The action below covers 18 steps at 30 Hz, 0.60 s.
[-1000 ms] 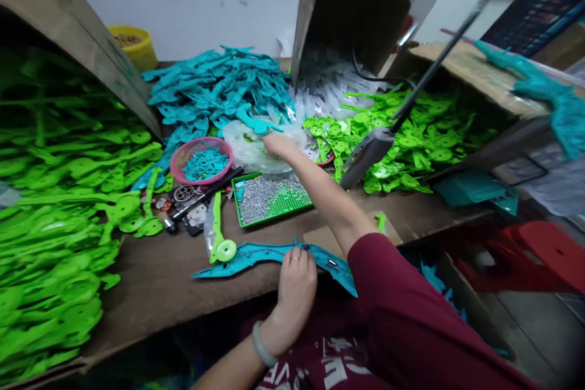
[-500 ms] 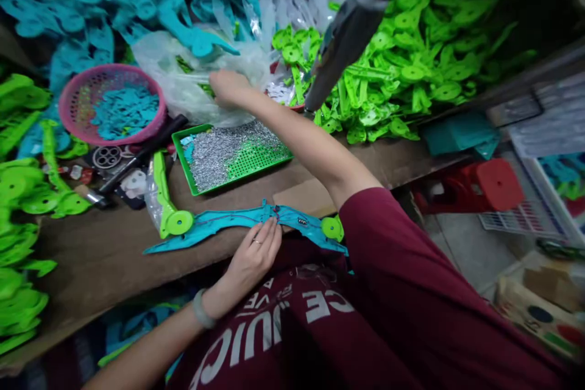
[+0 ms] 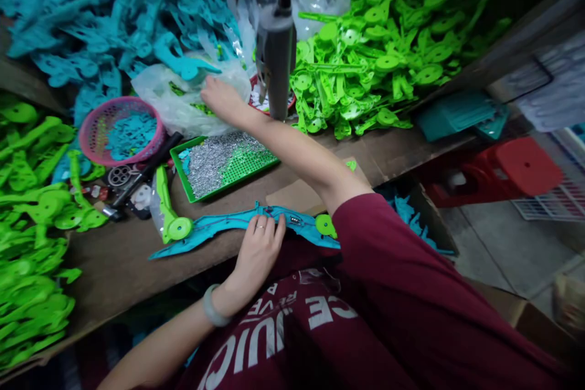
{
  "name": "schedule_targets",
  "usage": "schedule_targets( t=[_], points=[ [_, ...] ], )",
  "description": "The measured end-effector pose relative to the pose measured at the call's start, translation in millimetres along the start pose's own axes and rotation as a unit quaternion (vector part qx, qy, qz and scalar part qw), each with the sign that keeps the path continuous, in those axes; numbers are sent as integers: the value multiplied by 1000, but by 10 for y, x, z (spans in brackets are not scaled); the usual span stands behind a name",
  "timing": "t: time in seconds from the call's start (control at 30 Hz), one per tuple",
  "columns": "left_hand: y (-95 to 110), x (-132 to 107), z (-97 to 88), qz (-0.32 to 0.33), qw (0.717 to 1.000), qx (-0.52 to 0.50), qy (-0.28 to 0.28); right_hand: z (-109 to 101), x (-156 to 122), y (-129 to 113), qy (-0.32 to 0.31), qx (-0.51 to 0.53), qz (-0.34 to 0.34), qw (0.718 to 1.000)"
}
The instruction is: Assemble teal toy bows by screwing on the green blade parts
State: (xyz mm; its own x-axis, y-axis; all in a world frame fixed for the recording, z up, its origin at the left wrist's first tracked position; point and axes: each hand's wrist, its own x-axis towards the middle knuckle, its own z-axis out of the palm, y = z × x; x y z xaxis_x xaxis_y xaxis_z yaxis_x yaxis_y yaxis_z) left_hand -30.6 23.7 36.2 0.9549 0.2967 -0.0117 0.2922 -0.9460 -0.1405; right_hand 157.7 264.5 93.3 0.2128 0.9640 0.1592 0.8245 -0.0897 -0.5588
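Observation:
My left hand (image 3: 258, 250) lies with fingers pressed on the middle of a long teal plastic bow-shaped piece (image 3: 214, 225) at the table's near edge. Green round parts sit at its two ends (image 3: 179, 228). My right hand (image 3: 218, 97) reaches far forward into a clear plastic bag (image 3: 183, 100) beside the green tray of small metal screws (image 3: 219, 161). Its fingers are curled down in the bag; what they hold is hidden.
A hanging grey power screwdriver (image 3: 278, 55) dangles just right of my right hand. A pink basket (image 3: 119, 129) of teal bits stands left. Heaps of teal parts (image 3: 114, 18) and green parts (image 3: 379, 55) fill the back; more green parts (image 3: 31, 207) lie left. A red stool (image 3: 507, 173) stands on the floor.
The view has tipped down and closer to the table. My right hand stays in the bag, shifted slightly. The left hand keeps pressing the teal piece. The hanging screwdriver has swung upright.

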Motion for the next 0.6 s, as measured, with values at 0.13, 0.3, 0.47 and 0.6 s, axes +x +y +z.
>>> schedule_targets(
  t=[0.13, 0.3, 0.47, 0.6],
  points=[
    [-11, 34, 43, -24, 999, -3, 23, -376, -804, -158, -7, -112, -172, 979],
    [89, 18, 135, -82, 993, 0, 81, -651, -2783, 301, 62, -134, -228, 962],
    [235, -39, 279, -74, 988, 4, 133, -193, -3966, 1064, 187, -91, 14, 978],
    [107, -221, 219, -73, 991, 31, 104, 64, -3944, 936, 229, 30, -17, 973]
  ],
)
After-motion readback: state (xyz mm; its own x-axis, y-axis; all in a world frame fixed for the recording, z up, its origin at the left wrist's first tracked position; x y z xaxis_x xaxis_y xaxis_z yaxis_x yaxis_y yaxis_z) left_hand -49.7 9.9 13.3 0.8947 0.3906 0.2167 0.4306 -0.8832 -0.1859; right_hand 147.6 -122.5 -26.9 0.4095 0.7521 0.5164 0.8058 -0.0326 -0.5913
